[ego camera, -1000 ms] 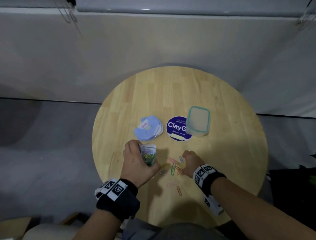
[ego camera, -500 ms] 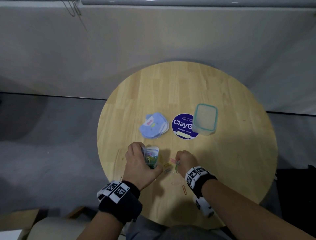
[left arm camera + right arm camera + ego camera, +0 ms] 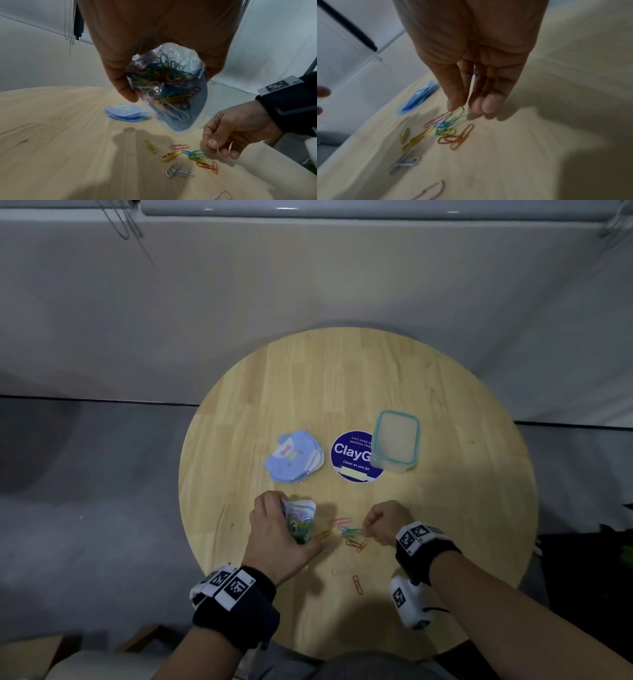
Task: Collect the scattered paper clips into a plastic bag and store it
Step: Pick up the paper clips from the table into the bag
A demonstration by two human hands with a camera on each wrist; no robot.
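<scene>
- Left hand (image 3: 277, 534) grips the plastic bag (image 3: 169, 86) round its middle, just above the counter (image 3: 445, 525). The bag is already stuffed with mixed clips, its mouth facing the right hand.
- Right hand (image 3: 235, 129) sits low over the loose paper clips (image 3: 185, 158). Thumb and fingertips (image 3: 485, 105) converge on the green clip (image 3: 453, 119); whether the pinch has actually closed, I cannot tell, because the wrist view is smeared.
- Risk 1: the green clip overlaps a blue and a yellow one. Lifting it likely drags a chain that sheds halfway to the bag.
- Risk 2: thin wire flat on smooth wood. A fingertip pinch can skid and flick clips outward, so scatter grows. One orange clip (image 3: 357, 584) and a pale one already lie apart near the counter's front edge and could go over.
- Risk 3: the left grip squeezes the film. Too tight narrows the mouth and incoming clips bounce off; too loose or tipped and the contents pour back out.
- Risk 4: pale pink and grey clips read poorly against the wood in this light, so they are easy to miss in the sweep.
- The storage container (image 3: 395, 441) is well apart at the far side, partly on the round sticker (image 3: 349, 457), next to the blue packets (image 3: 294, 457). A reach across with an unsealed bag could spill it.
</scene>
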